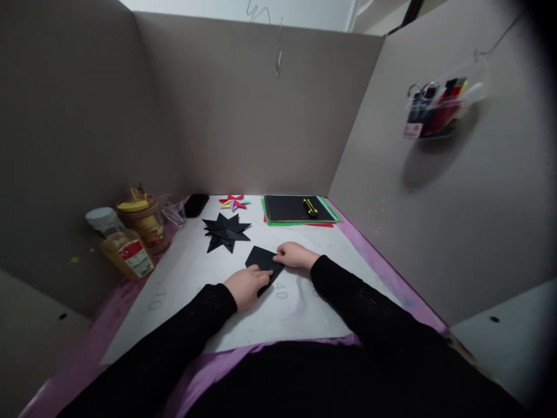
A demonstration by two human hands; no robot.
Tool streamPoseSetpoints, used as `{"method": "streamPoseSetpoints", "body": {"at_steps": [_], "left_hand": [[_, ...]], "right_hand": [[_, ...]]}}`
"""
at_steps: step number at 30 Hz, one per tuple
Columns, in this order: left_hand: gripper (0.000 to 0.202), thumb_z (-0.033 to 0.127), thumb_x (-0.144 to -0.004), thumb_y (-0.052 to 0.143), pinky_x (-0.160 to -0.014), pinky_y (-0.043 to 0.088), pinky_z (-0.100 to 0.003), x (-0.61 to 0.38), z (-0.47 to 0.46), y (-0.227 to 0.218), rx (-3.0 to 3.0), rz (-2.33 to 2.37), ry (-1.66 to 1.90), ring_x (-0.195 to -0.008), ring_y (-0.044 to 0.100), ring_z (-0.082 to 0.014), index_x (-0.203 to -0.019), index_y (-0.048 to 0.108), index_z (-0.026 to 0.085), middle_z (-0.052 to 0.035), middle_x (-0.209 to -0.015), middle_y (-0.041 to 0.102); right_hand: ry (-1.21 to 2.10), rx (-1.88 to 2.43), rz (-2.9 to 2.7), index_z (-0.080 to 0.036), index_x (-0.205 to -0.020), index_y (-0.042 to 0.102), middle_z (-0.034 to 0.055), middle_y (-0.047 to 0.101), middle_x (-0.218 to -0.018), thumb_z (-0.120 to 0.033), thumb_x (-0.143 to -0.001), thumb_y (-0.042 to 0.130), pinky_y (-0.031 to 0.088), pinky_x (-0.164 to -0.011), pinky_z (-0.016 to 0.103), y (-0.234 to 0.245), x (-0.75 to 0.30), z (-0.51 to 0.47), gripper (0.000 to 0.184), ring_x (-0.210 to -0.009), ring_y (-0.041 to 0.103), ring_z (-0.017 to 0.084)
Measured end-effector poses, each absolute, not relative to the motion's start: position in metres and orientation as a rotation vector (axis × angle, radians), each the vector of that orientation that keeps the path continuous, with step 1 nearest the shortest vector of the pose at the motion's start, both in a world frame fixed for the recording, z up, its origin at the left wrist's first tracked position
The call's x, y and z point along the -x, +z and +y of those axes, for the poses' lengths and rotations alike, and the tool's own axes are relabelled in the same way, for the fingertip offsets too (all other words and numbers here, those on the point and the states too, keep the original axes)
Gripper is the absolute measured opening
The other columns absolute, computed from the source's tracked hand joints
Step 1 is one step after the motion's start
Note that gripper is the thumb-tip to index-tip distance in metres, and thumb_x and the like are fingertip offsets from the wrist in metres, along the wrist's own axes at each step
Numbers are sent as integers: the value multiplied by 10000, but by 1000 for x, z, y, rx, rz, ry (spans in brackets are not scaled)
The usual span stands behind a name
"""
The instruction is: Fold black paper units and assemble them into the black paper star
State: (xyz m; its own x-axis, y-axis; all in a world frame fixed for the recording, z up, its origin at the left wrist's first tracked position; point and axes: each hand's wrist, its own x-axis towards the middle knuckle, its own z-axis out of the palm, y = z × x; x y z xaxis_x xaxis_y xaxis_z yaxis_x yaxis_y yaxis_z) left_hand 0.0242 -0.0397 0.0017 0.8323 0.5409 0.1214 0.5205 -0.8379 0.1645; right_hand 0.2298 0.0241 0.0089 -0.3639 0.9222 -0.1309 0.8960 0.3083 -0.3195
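Note:
A black piece of paper (261,259) lies flat on the white mat (187,278) in front of me. My left hand (246,285) presses on its near corner with the fingers down. At the paper's right corner, my right hand (295,255) pinches the edge. Both sleeves are black. Behind the paper lies a black folded paper star (226,231), apart from my hands.
A small multicoloured paper star (234,202) and a stack of coloured sheets (300,210) with a yellow-black cutter (310,207) sit at the back. Jars and a bottle (124,247) stand at the left. Cardboard walls enclose the desk; a pen holder (437,107) hangs on the right wall.

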Motion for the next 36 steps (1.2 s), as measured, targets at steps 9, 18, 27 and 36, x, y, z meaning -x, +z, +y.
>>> {"method": "streamPoseSetpoints", "body": {"at_steps": [9, 18, 27, 36], "left_hand": [[455, 78, -735, 457, -728, 436, -334, -27, -43, 3, -2904, 978, 164, -850, 562, -237, -1180, 506, 154, -90, -916, 664], [399, 117, -732, 470, -703, 408, -346, -28, -44, 10, -3008, 997, 53, -818, 565, -244, -1126, 513, 168, -77, -799, 645], [486, 122, -723, 473, -688, 403, -337, -30, -40, 12, -2990, 1001, 22, -830, 586, -247, -1209, 472, 152, -102, -814, 637], [214, 132, -778, 426, -620, 409, -253, -21, -25, 11, -2598, 1073, 52, -757, 613, -176, -970, 442, 226, -10, -845, 658]], "right_hand": [[526, 1652, -2393, -147, -721, 654, 33, 628, -684, -328, -767, 580, 375, -583, 229, 13, -234, 24, 201, -631, 540, 135], [344, 1036, -2691, -152, -1278, 478, 139, 500, -1300, -414, -826, 504, 316, -998, 411, 10, -237, -64, 524, -1225, 418, 257], [91, 1670, -2607, -237, -1216, 534, 93, 465, -1340, -460, -867, 401, 217, -970, 599, 14, -272, -43, 435, -1277, 298, 360], [89, 1108, -2564, -194, -1051, 636, 104, 597, -957, -311, -875, 454, 368, -848, 392, 15, -232, -76, 279, -934, 494, 222]]}}
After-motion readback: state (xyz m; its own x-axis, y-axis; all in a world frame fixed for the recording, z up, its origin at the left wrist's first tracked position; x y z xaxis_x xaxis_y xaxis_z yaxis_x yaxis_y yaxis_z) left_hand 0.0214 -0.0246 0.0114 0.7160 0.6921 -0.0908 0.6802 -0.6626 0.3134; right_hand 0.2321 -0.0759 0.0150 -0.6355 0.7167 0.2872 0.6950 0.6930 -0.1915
